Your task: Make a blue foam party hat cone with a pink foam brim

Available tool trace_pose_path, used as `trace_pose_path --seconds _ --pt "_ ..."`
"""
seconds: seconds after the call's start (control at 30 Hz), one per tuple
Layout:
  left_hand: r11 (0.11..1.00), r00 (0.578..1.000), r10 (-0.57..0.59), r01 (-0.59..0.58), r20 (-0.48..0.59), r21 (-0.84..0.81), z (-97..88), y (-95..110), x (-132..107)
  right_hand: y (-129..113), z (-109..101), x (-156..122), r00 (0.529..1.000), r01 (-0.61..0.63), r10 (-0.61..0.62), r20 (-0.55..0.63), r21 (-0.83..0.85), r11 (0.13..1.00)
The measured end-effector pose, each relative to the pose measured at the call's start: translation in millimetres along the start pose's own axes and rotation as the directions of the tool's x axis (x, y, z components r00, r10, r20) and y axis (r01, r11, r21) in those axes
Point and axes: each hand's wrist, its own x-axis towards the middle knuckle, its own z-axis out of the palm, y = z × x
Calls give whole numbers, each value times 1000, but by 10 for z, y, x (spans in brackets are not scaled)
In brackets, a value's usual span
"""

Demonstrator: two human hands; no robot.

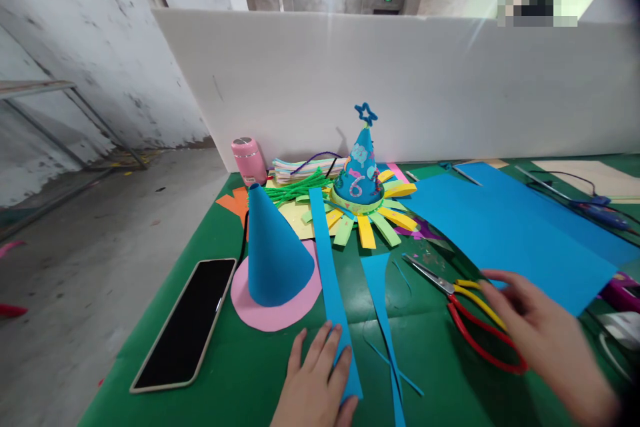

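Note:
My left hand (317,380) lies flat, fingers stretched out, on the near end of a long blue paper strip (327,260) that runs away from me across the green table (240,373). My right hand (543,333) hovers with fingers spread over the red and yellow handles of a pair of scissors (467,310), beside the edge of a large blue paper sheet (510,227). It grips nothing. A plain blue paper cone (275,253) stands on a pink paper disc (277,307) left of the strip. A narrow blue offcut (383,300) lies between my hands.
A decorated blue party hat (360,173) with a pipe-cleaner star sits on a ring of yellow and green strips. A black phone (187,323) lies at the table's left edge. A pink cylinder (249,160), stacked papers, green pipe cleaners and a white partition (400,80) stand behind. A glue gun (603,213) lies far right.

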Motion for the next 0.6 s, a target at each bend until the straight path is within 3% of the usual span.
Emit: trace_pose_path --seconds 0.03,0.1,0.17,0.23,0.3,0.4,0.5,0.6 --pt "1000 1000 -4 4 7 -12 5 11 -13 -314 68 -34 980 67 -92 178 139 988" --pt "1000 1000 -2 2 9 -25 -4 33 -23 -866 272 -92 883 225 -318 344 284 932" --pt "1000 1000 3 -3 0 -20 -20 52 -20 -1250 510 -117 808 356 -453 377 300 885" --pt "1000 1000 10 -10 -24 -6 -39 64 -13 -1451 711 -97 776 420 -503 380 283 862" --pt "1000 999 1 -1 -51 -6 -76 57 -7 -1502 825 -36 770 456 -520 370 250 854" --pt "998 997 -56 53 -56 -46 -203 3 2 -1392 816 90 797 462 -496 345 182 868" --pt "992 994 -105 107 30 -70 -373 -84 20 -1152 651 182 839 428 -438 322 104 898" --pt "996 996 -32 38 81 -78 -467 -151 36 -833 430 180 882 378 -373 290 39 925"
